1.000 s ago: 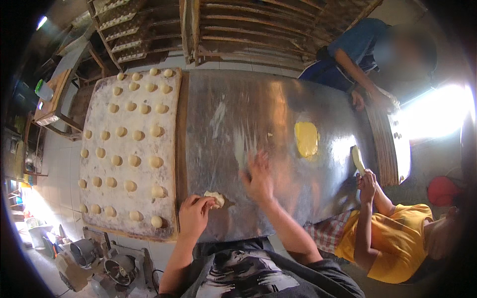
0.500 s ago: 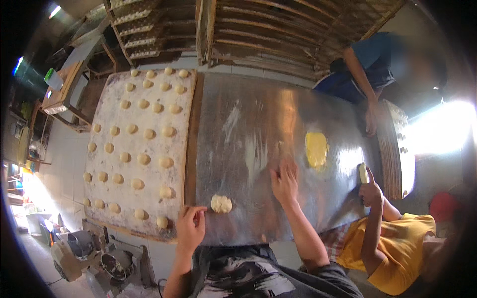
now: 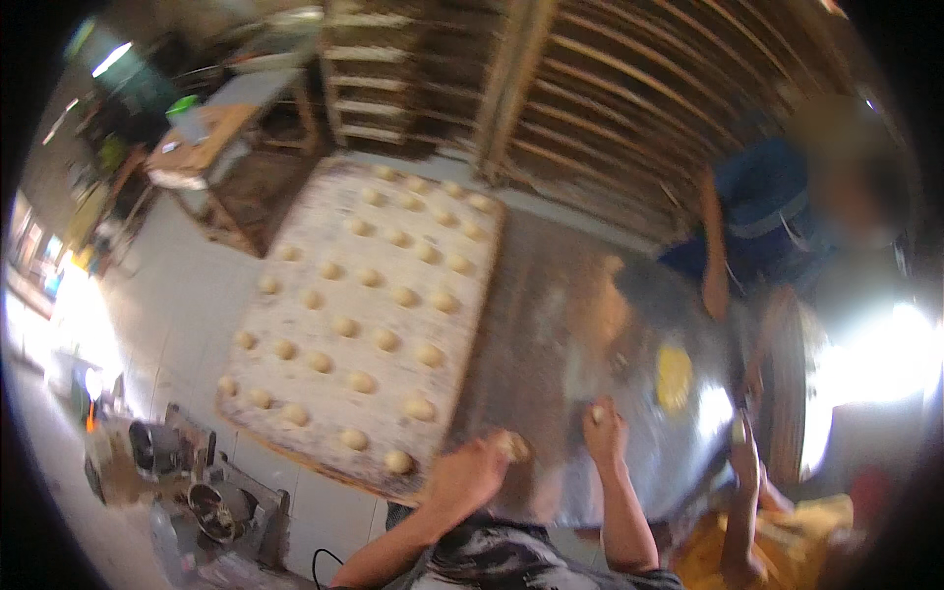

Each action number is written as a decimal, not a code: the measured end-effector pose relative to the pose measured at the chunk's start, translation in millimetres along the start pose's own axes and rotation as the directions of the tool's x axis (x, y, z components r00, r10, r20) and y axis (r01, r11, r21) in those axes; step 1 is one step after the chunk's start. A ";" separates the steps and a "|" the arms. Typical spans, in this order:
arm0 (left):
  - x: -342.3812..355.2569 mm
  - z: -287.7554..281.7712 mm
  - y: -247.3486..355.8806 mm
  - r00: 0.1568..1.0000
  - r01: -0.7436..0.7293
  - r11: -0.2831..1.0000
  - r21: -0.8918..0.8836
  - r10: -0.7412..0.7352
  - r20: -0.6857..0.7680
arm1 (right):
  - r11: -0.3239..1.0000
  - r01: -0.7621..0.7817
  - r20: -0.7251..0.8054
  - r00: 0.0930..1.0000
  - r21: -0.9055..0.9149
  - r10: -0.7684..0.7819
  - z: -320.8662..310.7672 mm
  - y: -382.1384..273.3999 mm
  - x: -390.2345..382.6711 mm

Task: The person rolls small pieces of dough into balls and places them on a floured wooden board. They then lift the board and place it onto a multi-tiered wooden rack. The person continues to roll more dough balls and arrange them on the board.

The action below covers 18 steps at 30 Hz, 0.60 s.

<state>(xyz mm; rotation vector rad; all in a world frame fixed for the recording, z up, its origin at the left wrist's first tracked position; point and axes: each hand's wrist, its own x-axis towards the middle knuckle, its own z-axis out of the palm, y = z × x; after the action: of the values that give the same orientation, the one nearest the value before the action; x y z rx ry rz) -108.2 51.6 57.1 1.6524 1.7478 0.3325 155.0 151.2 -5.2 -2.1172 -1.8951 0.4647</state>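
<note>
The picture is blurred by motion. My left hand [image 3: 464, 479] is at the near edge of the metal table [image 3: 551, 334], its fingertips closed around a small pale dough piece [image 3: 512, 447]. Just left of it lies a floured wooden board [image 3: 324, 398] carrying several rows of round dough balls [image 3: 385, 339]. My right hand [image 3: 606, 431] rests on the table to the right of the dough piece, fingers curled; the blur hides whether it holds anything.
A flat yellow dough disc [image 3: 674, 377] lies further right on the table. A person in blue [image 3: 762, 221] leans over the far right side. A person in yellow [image 3: 777, 536] reaches a hand [image 3: 742, 444] onto the table. Wooden racks [image 3: 610, 88] stand behind.
The view has swung, shifting everything right and tilting it. My left hand has closed onto the dough piece that lay beside it. My right hand's fingers have curled from flat.
</note>
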 end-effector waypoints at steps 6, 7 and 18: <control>10.6 84.9 -23.2 0.982 -0.130 0.967 0.219 0.157 -0.108 | 0.602 0.699 -0.214 0.703 0.386 -0.678 -10.6 -264.9 93.8; 15.2 89.8 -27.8 0.978 -0.130 0.950 0.283 0.170 -0.122 | 0.526 0.768 -0.243 0.624 0.365 -0.743 -27.8 -328.6 100.5; 12.2 36.8 -44.7 0.930 -0.332 0.943 -0.024 0.323 -0.175 | 0.643 0.500 -0.017 0.797 0.581 -0.604 153.1 -423.9 163.5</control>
<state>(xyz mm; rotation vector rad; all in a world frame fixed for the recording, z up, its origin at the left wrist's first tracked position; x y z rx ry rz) -118.5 46.3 -0.9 1.9257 1.5595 0.6864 -276.6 359.2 13.9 -1.0648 -2.0404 0.9454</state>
